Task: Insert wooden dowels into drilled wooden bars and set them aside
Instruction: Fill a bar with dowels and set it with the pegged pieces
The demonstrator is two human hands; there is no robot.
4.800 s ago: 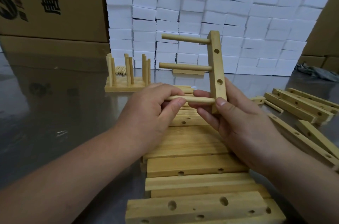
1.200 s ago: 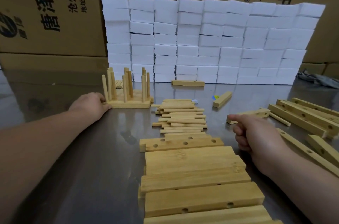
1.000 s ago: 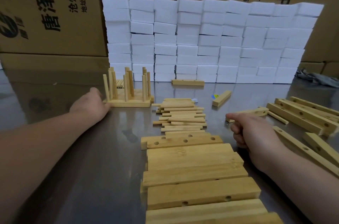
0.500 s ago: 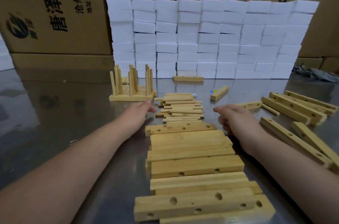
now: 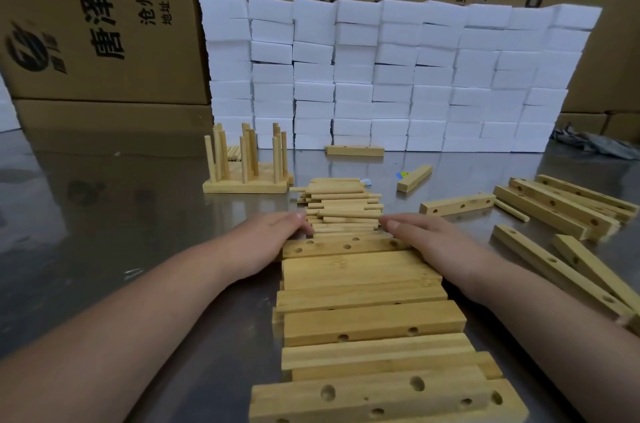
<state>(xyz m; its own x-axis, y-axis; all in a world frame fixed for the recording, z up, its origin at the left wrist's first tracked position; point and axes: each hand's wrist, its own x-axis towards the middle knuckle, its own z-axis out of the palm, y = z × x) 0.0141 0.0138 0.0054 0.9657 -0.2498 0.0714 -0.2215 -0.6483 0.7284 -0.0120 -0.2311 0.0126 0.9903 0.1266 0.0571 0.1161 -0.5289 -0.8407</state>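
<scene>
A row of drilled wooden bars (image 5: 367, 322) lies in front of me, running from the near edge to a pile of loose dowels (image 5: 341, 204). My left hand (image 5: 270, 242) and my right hand (image 5: 429, 242) sit at the two ends of the farthest bar (image 5: 343, 246), whose holes face up. The fingers of both hands are stretched forward; their tips reach the near edge of the dowel pile. Neither hand holds anything that I can see; the thumbs are hidden. Finished bars with upright dowels (image 5: 246, 163) stand at the back left.
More drilled bars (image 5: 557, 208) lie scattered on the right of the shiny metal table (image 5: 104, 232). Two single short bars (image 5: 355, 150) (image 5: 414, 177) lie further back. A wall of white foam blocks (image 5: 391, 76) and cardboard boxes (image 5: 97, 17) closes the far side.
The left hand has come away from the finished stack at back left. Both hands have moved inward to the ends of the farthest bar. The right fist has uncurled.
</scene>
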